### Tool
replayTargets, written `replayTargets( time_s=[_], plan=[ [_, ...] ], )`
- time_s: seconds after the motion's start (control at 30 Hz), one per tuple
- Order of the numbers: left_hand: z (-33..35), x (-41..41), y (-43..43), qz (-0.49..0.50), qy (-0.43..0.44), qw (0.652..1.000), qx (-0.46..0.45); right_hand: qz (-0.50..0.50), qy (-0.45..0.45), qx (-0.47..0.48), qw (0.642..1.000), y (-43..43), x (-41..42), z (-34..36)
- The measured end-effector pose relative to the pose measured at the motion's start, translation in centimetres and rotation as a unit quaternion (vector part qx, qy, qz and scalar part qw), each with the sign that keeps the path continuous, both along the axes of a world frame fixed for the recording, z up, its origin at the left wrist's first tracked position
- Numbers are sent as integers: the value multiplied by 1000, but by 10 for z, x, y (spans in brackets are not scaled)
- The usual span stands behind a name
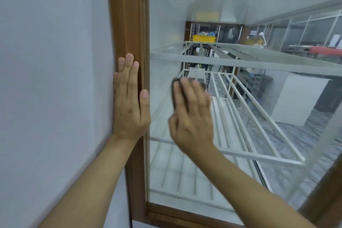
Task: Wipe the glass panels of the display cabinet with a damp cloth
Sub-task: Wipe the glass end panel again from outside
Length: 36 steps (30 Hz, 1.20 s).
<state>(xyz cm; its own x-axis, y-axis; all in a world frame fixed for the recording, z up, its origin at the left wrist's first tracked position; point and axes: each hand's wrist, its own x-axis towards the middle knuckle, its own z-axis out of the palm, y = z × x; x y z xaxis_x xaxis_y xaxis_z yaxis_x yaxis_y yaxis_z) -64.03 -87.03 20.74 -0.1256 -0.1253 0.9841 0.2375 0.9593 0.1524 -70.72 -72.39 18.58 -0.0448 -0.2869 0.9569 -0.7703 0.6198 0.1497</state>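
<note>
Wall (46,61): pale grey, fills the left side and meets the outer edge of the wooden frame.
Glass panel (249,15): upright, set in the frame, with faint reflections on it.
Wooden frame (125,24): brown, with an upright post at the panel's left edge and a rail along the bottom.
White racks (240,116): slatted shelves behind the glass, one above another.
Left hand (129,102): flat on the frame post, fingers straight and together, thumb by the glass edge; grip wide, holding nothing.
Right hand (192,114): blurred, fingers laid straight over the cloth, pressing it to the glass; grip wide.
Cloth (175,87): dark grey, against the panel's left part under the right fingers, near the left thumb but apart from it.
</note>
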Motion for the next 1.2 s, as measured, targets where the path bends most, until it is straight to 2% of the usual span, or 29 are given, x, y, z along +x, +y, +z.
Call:
replayTargets(
  time_s=[0.07,0.13,0.2,0.27,0.33,0.4,0.47,0.5,0.57,0.63,0.67,0.73,0.83,0.9,0.97,1.1,1.2],
  plan=[
    [1,3,1,-11,0,1000,6,-20,35,102,994,-12,4,-42],
    [1,4,3,-14,3,1000,9,-49,79,218,971,12,-2,-94],
    [-1,5,6,-9,8,1000,17,-55,85,272,957,56,-13,-112],
    [-8,3,12,-2,11,1000,23,-39,73,233,969,87,-21,-91],
    [-20,1,21,2,9,1000,21,-10,48,119,992,92,-25,-47],
    [-33,-2,31,-4,21,1000,13,3,20,-8,1000,69,-20,-9],
    [-43,-3,41,-22,42,999,13,4,-1,-52,999,39,-12,-4],
    [-46,-3,45,-29,50,998,22,-3,0,-22,1000,28,-8,-20],
    [-51,-5,50,-43,55,997,35,-24,41,107,993,26,-5,-72],
    [-54,-8,53,-59,47,997,13,-43,77,213,973,56,-13,-112],
    [-57,-11,53,-68,39,997,-5,-48,81,233,968,77,-18,-119],
    [-63,-20,53,-74,21,997,-24,-52,79,205,974,108,-25,-102],
    [-72,-32,52,-49,2,999,-20,-19,40,34,998,109,-27,-28],
    [-75,-39,47,-13,0,999,-33,-5,20,-50,999,80,-23,9],
    [-78,-44,44,21,5,999,-44,-5,23,-27,999,53,-15,4],
    [-80,-49,44,54,14,997,-48,-60,50,129,989,73,-20,-91],
    [-81,-49,46,61,14,997,-43,-55,62,146,986,107,-27,-97]
  ],
)
